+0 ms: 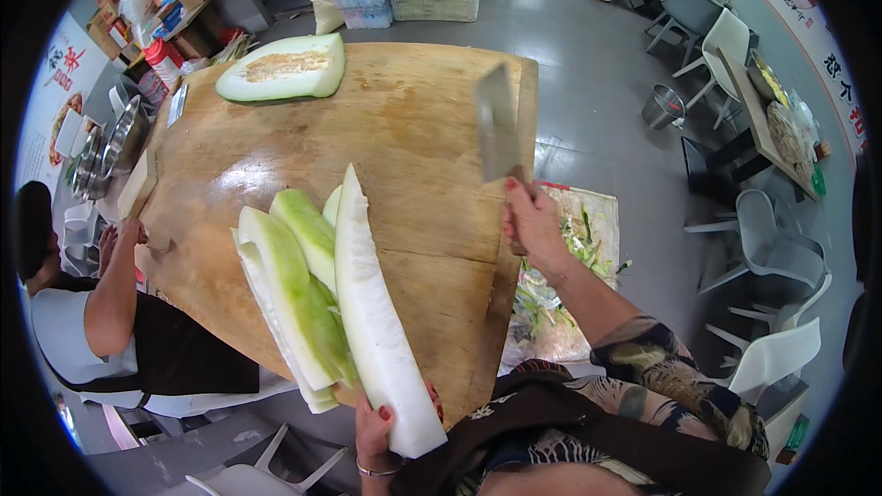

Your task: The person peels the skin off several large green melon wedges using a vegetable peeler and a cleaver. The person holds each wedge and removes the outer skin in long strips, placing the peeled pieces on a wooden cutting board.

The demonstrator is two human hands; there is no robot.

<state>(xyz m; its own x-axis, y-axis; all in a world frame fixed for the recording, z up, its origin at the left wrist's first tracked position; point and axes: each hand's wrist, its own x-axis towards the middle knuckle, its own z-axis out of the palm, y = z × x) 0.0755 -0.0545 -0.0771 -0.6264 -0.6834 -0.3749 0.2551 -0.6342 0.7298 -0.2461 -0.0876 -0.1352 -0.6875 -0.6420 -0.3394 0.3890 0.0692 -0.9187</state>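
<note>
My left hand (pixel 377 427) grips the near end of a long white wedge of winter melon (pixel 382 324), its far tip pointing away over the wooden board (pixel 427 124). Beside it on the left lie several peeled, pale green melon pieces (pixel 293 289), partly overhanging the board's near edge. In my right hand (pixel 534 224) is the handle of a cleaver (pixel 497 124); its broad blade is blurred and points away from me above the board's right side. A halved melon (pixel 282 69) with its seed core showing rests at the board's far left.
At the left, a co-worker (pixel 103 317) has hands near a pale block (pixel 138 182) at the board's edge. Metal bowls (pixel 124 138) stand behind it. Green peelings lie on a sheet (pixel 596 220) on the floor to the right. Chairs (pixel 778 241) and a metal bin (pixel 663 107) stand further right.
</note>
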